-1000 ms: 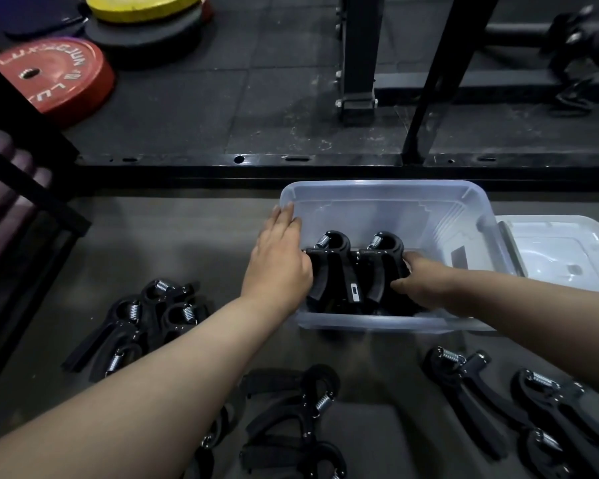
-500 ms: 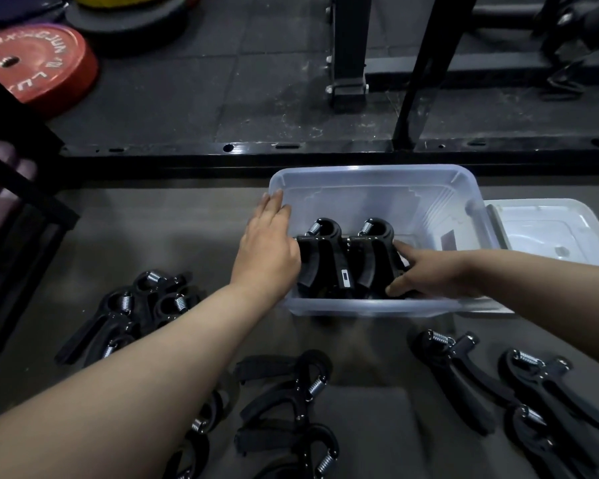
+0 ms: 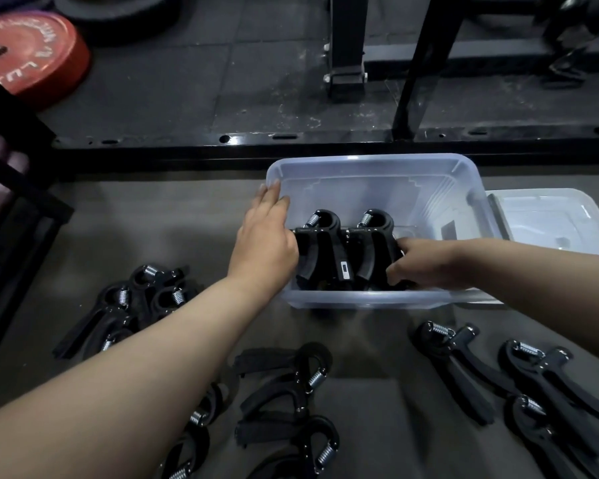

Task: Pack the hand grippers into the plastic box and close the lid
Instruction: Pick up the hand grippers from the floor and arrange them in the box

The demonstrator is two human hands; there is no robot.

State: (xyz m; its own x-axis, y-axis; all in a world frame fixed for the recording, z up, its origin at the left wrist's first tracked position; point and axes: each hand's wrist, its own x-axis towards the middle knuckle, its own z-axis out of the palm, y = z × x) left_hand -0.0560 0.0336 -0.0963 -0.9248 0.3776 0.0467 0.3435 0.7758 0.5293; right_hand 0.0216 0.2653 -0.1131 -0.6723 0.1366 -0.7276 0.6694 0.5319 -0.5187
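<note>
Fingers of left hand (image 3: 263,243) press straight against hand grippers (image 3: 343,252); right hand (image 3: 429,262) curls round them opposite, likely bracing them upright.

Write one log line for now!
left hand: flat against packed grippers | right hand: grips them | lid: off, beside plastic box | loose grippers: on floor
</note>
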